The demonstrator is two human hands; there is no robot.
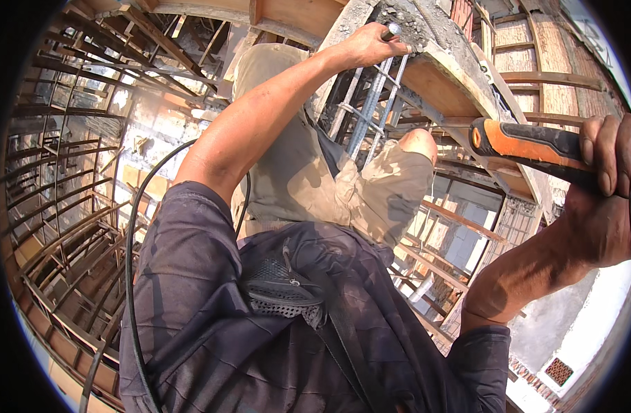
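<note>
My left hand (370,47) is closed around a chisel (391,31), whose round metal end sticks up out of the fist. Its lower part is hidden by the hand. Broken grey concrete (395,15) lies right beside that hand, at the top of a wooden formwork. Raised at the far right, my right hand (605,186) grips a hammer (529,141) by its orange and black handle. The butt of the handle points left, and the hammer's head is lost at the dark picture edge.
Steel reinforcing bars (370,113) with tie rings run down between my legs below the left hand. Timber formwork (446,86) stands to their right. A grid of bars and planks (60,179) drops away at left. A black cable (131,255) passes my left arm.
</note>
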